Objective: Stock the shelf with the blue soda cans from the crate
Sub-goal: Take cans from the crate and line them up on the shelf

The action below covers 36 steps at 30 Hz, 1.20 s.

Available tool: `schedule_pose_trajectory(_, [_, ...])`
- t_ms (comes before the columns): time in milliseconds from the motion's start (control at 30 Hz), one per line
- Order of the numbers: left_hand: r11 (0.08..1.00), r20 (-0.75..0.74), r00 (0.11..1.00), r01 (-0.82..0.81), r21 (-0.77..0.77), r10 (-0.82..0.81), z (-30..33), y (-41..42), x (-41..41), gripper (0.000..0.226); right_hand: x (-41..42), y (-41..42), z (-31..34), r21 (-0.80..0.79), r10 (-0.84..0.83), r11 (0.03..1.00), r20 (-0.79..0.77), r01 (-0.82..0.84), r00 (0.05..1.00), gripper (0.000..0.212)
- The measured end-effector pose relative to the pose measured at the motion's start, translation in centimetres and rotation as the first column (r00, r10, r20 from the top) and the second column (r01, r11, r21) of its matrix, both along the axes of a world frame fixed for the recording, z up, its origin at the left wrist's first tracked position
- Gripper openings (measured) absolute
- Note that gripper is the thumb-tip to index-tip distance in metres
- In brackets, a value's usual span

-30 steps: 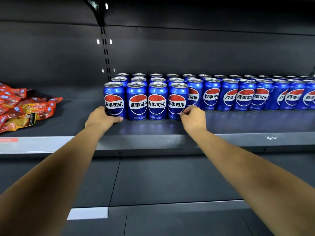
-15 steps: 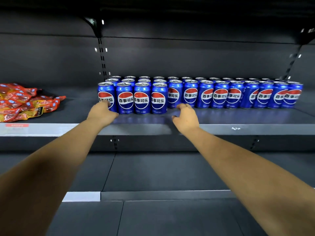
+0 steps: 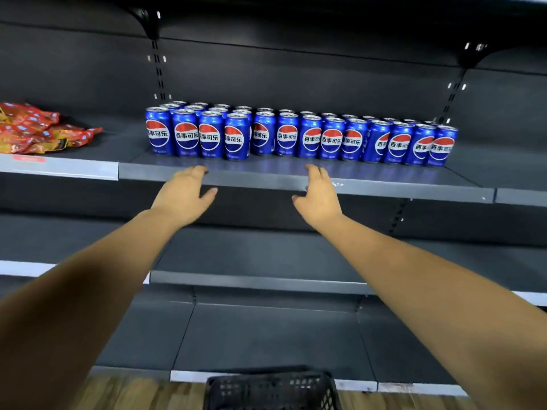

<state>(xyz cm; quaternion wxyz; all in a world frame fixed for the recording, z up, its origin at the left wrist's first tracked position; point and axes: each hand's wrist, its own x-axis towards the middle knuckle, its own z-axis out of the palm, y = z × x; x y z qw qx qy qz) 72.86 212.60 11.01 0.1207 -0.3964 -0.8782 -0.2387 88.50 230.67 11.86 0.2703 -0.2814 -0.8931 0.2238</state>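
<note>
Several blue soda cans (image 3: pixel 296 137) stand in rows on the dark grey shelf (image 3: pixel 266 182), with an extra front row of cans (image 3: pixel 210 136) at the left end. My left hand (image 3: pixel 183 196) hovers at the shelf's front edge, open and holding nothing. My right hand (image 3: pixel 318 196) is beside it to the right, also open and empty, just below the cans. A black plastic crate (image 3: pixel 272 389) sits on the floor at the bottom of the view; its inside is hidden.
Red and orange snack packets (image 3: pixel 35 128) lie on the same shelf at the far left. Two lower shelves (image 3: pixel 260 281) run below. Black brackets and slotted uprights (image 3: pixel 158 69) hold the shelf above. Wooden floor shows at the bottom.
Both hands have left the front cans and drawn back to the shelf's edge. The view has pulled back and tilted down, bringing the crate into sight.
</note>
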Motion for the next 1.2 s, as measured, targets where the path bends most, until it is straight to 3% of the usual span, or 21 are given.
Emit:
schedule_pose_trajectory(400, [0.984, 0.069, 0.995, 0.083, -0.161, -0.073, -5.1, -0.4, 8.3, 0.049, 8.6, -1.7, -4.1, -0.152, 0.012, 0.988, 0.029, -0.007, 1.000, 0.067])
schedule_pose_trajectory(933, [0.932, 0.149, 0.981, 0.166, -0.323, -0.123, -8.0, -3.3, 6.5, 0.051, 5.7, -6.8, -8.0, -0.092, -0.006, 0.995, 0.235, 0.028, 0.972, 0.064])
schedule_pose_trajectory(1200, [0.929, 0.306, 0.944, 0.216, -0.302, -0.121, -13.9, -3.7, 6.5, 0.047, 5.1, -7.8, -12.5, -0.244, -0.059, 0.963, 0.227, 0.116, 0.972, 0.059])
